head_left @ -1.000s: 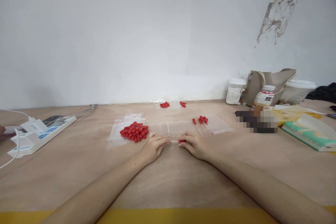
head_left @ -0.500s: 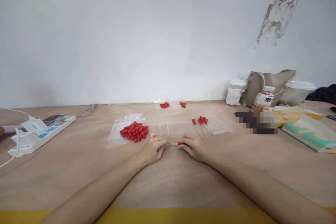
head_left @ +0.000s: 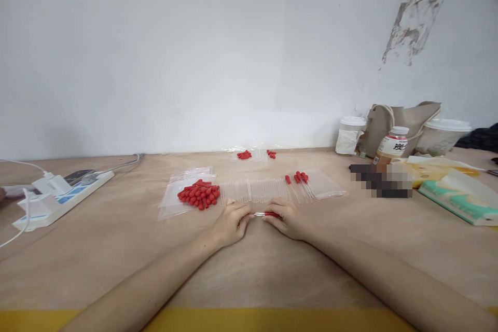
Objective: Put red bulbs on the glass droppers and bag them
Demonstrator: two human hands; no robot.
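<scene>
Hands are being kept close together on the tabletop: a clear tube is being pinched by the left hand, its red cap by the right hand, just before the tube row.

A thin clear glass tube lies level, crosswise — pinched at one end by the left hand. A small red rubber bulb sits on its other end, gripped by the right hand just above the tan tabletop.
</scene>
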